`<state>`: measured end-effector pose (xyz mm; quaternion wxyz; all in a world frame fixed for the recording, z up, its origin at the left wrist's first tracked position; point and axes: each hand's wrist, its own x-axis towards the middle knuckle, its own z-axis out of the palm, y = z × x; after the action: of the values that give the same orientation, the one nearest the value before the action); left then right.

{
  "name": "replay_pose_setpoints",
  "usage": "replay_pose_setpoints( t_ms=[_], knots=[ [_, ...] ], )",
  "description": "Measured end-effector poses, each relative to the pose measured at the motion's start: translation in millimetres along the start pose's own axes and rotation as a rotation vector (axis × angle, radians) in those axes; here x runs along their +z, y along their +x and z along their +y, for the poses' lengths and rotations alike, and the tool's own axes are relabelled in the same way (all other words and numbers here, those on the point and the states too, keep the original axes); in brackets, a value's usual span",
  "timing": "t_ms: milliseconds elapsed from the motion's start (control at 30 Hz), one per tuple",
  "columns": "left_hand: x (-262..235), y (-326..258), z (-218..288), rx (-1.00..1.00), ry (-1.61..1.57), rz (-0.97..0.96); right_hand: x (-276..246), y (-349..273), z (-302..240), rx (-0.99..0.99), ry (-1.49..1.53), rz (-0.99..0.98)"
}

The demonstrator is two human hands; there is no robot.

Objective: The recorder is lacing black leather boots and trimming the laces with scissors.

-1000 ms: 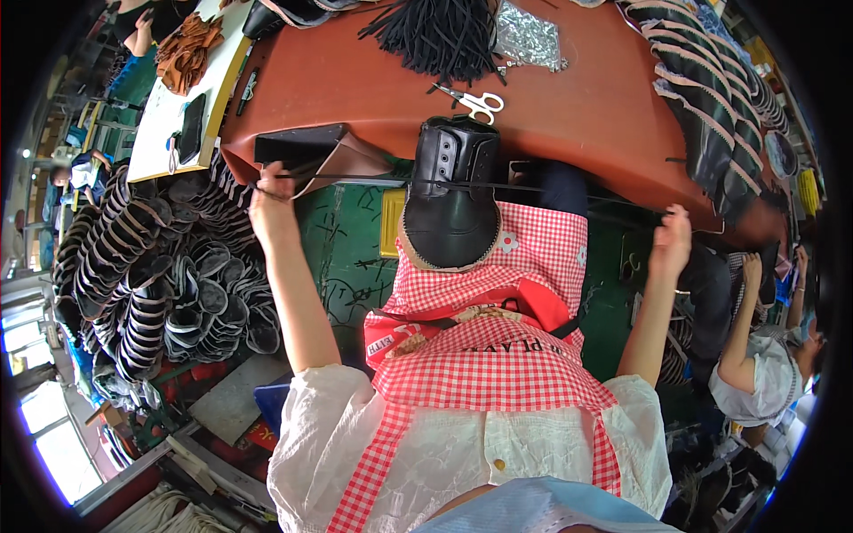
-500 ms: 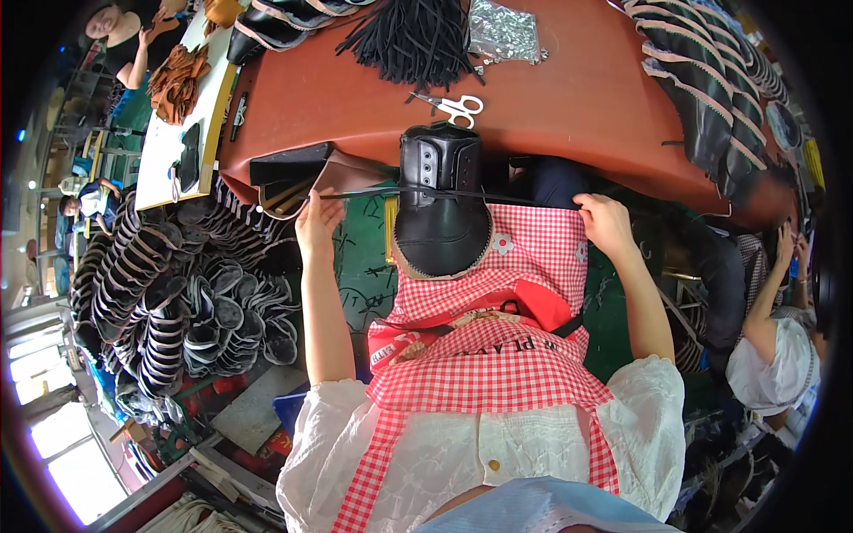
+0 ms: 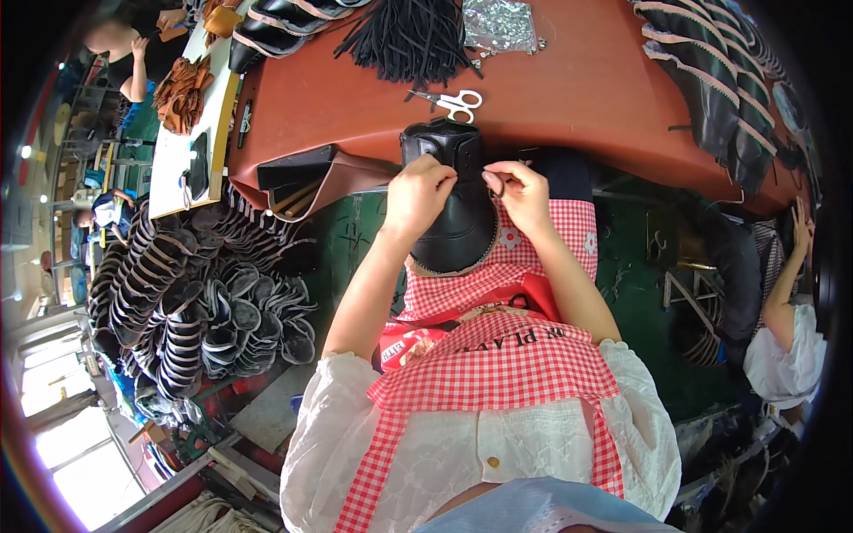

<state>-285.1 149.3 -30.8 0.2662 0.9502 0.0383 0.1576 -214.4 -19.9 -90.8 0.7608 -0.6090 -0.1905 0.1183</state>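
A black leather shoe upper (image 3: 455,238) lies with its tongue end against the red-brown table edge and its toe end over my lap. My left hand (image 3: 419,197) is closed in a pinch over the left eyelet row, hiding most of it. To the right of the upper, my right hand (image 3: 522,194) pinches a black shoelace, a dark bit of which shows by the thumb. The lace end in my left fingers is mostly hidden. White-handled scissors (image 3: 460,103) rest on the table just beyond the upper.
On the table (image 3: 569,98) lie a bundle of black laces (image 3: 404,44), a clear bag of small metal pieces (image 3: 499,27) and stacked black uppers (image 3: 711,98) at right. More uppers (image 3: 164,275) are heaped at left. Another person's arm (image 3: 782,275) shows at right.
Both hands have come inward from wide apart, where they stretched the lace across the upper, to the eyelets. The taut line of lace no longer shows.
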Motion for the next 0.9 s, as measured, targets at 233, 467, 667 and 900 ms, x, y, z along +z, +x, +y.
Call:
replay_pose_setpoints(
  t_ms=[233,467,667,900],
  knots=[
    [9.8,-1.7,0.4,0.039,0.061,-0.032,8.0,-4.8,4.2,-0.033,-0.287,-0.017],
    [4.9,0.7,4.6,0.036,0.107,-0.093,15.3,-5.0,2.6,-0.143,-0.318,0.066],
    [7.2,4.3,2.5,0.036,0.143,-0.111,19.8,-9.1,11.2,-0.194,-0.270,0.088],
    [7.5,7.1,2.7,0.086,0.186,-0.126,20.4,-6.6,12.7,-0.185,-0.242,0.082]
  ],
)
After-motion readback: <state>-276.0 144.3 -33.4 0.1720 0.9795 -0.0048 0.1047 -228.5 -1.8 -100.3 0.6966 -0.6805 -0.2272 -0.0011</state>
